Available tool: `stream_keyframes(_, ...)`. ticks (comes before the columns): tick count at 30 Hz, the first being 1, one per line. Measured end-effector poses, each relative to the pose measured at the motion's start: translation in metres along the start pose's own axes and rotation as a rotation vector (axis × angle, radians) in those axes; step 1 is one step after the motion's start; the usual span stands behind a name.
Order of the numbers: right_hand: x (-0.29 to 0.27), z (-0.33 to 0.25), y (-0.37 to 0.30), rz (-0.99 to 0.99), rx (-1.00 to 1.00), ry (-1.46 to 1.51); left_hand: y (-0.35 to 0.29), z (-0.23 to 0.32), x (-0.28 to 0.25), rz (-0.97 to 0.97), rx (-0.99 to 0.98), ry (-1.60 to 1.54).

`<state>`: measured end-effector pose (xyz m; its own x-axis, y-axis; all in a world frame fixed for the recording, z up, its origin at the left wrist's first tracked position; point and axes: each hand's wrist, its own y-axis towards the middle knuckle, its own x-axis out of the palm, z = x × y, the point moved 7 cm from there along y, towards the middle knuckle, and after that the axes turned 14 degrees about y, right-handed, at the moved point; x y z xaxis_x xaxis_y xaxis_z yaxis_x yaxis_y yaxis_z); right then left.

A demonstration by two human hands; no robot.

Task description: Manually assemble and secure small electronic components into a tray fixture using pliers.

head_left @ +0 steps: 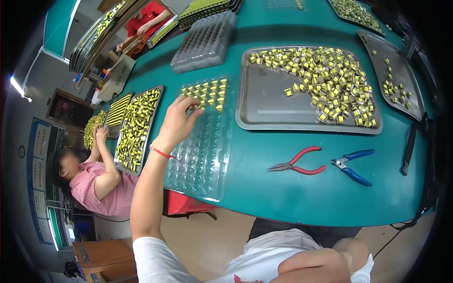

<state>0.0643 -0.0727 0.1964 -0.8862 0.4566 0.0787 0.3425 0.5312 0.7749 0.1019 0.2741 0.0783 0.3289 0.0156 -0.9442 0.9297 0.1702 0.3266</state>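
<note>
My left hand (pixel 179 118) reaches over a clear plastic blister tray (pixel 200 165), its thumb and forefinger pinched together on a small yellow-taped component (pixel 201 107), partly hidden by the fingers. Rows of yellow-taped components (pixel 207 89) fill the tray's far pockets, while the near pockets hold none. To the right stands a metal tray (pixel 269 126) with a loose heap of the same components (pixel 330 85). My right arm (pixel 314 264) is bent close to my body at the bottom edge; its hand does not show.
Red-handled pliers (pixel 297 161) and blue-handled cutters (pixel 354 166) lie on the green table (pixel 283 203). Stacked plastic trays (pixel 205 42) stand behind. At right is another metal tray (pixel 396 75). A co-worker in a checked shirt (pixel 106 184) sits left beside a full tray (pixel 137 132).
</note>
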Motion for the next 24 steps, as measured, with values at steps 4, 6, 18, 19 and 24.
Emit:
stream_keyframes(4,-0.004,0.001,-0.004,-0.067,-0.057,0.003,0.013,0.003,0.02,-0.099,0.043,0.03)
stream_keyframes(6,-0.01,-0.001,-0.013,0.161,-0.197,0.006,0.017,0.005,0.024,-0.143,0.018,0.006)
stream_keyframes(18,-0.053,0.1,-0.135,0.181,0.506,-0.404,0.061,0.113,0.008,-0.078,0.142,-0.242)
stream_keyframes(19,-0.049,0.097,-0.133,0.141,0.472,-0.415,0.072,0.138,0.018,-0.043,0.197,-0.218)
stream_keyframes(24,-0.047,0.094,-0.139,0.142,0.486,-0.298,0.087,0.164,0.075,-0.063,0.269,-0.1)
